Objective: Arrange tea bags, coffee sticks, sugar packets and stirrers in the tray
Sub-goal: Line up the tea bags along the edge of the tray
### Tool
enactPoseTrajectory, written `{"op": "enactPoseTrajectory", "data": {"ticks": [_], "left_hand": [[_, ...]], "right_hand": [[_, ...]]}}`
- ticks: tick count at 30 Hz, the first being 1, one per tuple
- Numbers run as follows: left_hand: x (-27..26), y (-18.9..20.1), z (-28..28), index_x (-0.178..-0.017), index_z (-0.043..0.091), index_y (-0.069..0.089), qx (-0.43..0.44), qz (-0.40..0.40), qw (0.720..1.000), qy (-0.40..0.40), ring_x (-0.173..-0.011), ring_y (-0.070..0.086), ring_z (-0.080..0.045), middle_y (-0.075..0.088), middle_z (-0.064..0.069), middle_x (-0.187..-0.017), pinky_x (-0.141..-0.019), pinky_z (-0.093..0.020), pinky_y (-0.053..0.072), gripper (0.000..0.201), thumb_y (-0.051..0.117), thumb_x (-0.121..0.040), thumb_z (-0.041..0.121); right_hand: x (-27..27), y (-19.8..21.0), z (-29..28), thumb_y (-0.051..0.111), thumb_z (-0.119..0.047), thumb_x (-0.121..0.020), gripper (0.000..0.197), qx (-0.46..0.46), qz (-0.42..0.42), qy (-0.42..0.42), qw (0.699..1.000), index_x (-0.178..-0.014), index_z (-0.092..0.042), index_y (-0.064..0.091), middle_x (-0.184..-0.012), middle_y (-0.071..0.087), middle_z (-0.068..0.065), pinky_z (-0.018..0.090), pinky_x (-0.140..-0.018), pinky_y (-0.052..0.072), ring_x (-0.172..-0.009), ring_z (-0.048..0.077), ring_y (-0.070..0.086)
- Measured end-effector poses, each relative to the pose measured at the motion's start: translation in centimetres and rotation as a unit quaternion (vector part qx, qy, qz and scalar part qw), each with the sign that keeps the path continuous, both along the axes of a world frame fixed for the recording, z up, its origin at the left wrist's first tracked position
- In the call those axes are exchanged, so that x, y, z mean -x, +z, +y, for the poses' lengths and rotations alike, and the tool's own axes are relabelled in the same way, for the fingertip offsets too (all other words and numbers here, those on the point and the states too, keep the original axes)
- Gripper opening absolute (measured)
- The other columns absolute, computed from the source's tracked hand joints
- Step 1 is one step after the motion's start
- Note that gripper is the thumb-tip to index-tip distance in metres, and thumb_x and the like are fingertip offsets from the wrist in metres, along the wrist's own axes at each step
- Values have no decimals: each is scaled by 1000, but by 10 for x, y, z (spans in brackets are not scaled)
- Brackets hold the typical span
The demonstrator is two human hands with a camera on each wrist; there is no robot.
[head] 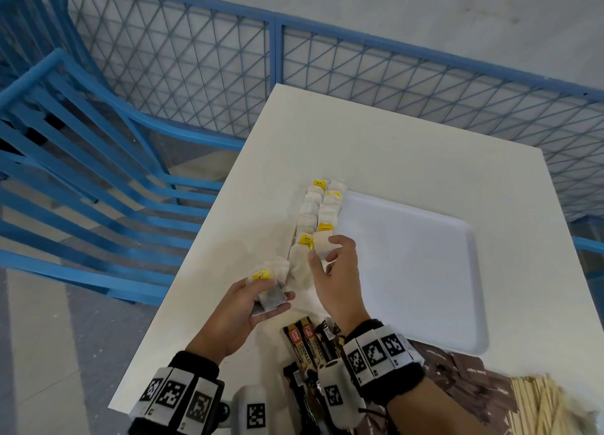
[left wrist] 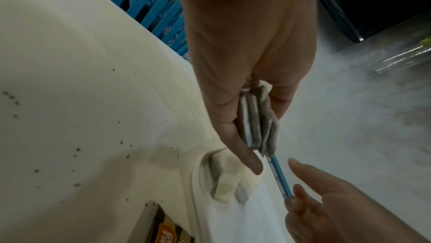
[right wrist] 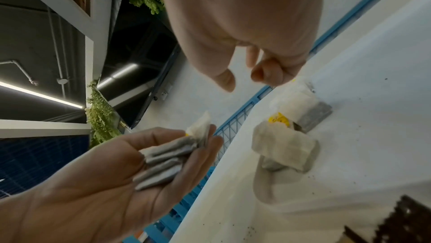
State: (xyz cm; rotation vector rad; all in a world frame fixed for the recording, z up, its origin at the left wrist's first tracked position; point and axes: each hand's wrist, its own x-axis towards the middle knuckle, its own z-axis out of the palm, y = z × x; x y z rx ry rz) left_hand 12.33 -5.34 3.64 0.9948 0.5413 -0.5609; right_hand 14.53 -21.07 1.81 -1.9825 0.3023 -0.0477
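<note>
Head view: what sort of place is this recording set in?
Probably an indoor recording or demo area rather than a kitchen: a white table fenced by blue mesh panels, bare concrete floor, and blue slatted chairs beside it.

The tea bags [head: 315, 219] along the tray's left edge look like thin, matt, slightly translucent paper, with glossy yellow paper tags. The tray [head: 470, 271] appears to be smooth white plastic with a soft sheen. The table [head: 392, 147] has a matt cream surface, speckled with dark crumbs. The coffee sticks [head: 307, 340] at the near edge are glossy dark foil-like wrappers. The stirrers [head: 539, 405], near right, look like pale bare wood. The fence [head: 274, 58] beyond is blue painted metal mesh.
</note>
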Motion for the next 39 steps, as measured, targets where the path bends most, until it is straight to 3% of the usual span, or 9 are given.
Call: {"op": "enactPoseTrajectory", "data": {"ticks": [4,8,13,16,20,26,29,33,39], "left_hand": [[0,-1,0,-110,-9,55,-10,4,1000,3,-80,72,-29,65,-23,-99,-64,-31,60,22,46,-94,4],[2,-3,2,-115,-9,54,-20,7,1000,12,-84,70,-30,65,-21,-101,-65,-32,60,25,46,-95,3],[4,-3,4,-114,-7,55,-19,6,1000,18,-87,69,-30,66,-19,-100,-65,-32,60,23,46,-95,3],[5,-2,5,-111,-6,56,-21,2,1000,20,-92,67,-32,67,-17,-98,-68,-34,60,21,46,-95,2],[6,-3,7,-111,-5,56,-23,5,999,24,-91,68,-32,67,-17,-97,-70,-35,60,20,46,-95,3],[5,-4,11,-107,-4,56,-26,-3,999,28,-83,71,-28,67,-17,-98,-70,-35,60,18,46,-95,4],[5,-5,9,-105,-3,57,-28,-4,999,26,-81,71,-28,67,-17,-96,-71,-35,60,16,46,-95,4],[6,-5,6,-102,-1,58,-33,-1,999,15,-82,70,-28,68,-16,-94,-69,-33,60,15,45,-96,4],[6,-5,7,-100,2,59,-44,-9,999,13,-83,71,-28,68,-15,-93,-69,-33,60,14,46,-95,5]], "right_hand": [[3,-4,-4,56,-17,-90,30,14,-6,-12,1000,-115,-16,39,-96,44,3,10,-64,39,-77,13,46],[4,-13,-14,58,-21,-89,28,49,74,25,996,-113,-17,44,-102,45,-1,6,-64,36,-83,6,45],[-5,-26,-17,59,-11,-87,34,113,112,137,978,-120,-14,51,-109,40,3,7,-77,29,-102,16,49],[-8,-28,-14,60,-10,-86,32,120,111,156,974,-118,-9,55,-108,37,0,5,-79,28,-96,11,45],[-7,-29,-13,60,-13,-86,22,143,97,156,973,-105,-2,59,-105,49,7,10,-71,29,-88,13,45],[-8,-20,-33,63,-20,-87,22,87,121,119,982,-107,-13,64,-87,60,-4,4,-61,38,-74,4,51],[-20,-18,-41,67,-17,-84,28,51,138,76,986,-110,-13,60,-88,61,1,13,-67,39,-78,10,53],[-34,-21,-44,70,-9,-80,32,14,165,50,985,-109,-11,55,-68,48,-3,14,-57,37,-64,6,48],[-41,-19,-42,69,-2,-79,38,32,123,63,990,-100,-12,39,-65,49,-2,17,-58,41,-62,11,48]]}}
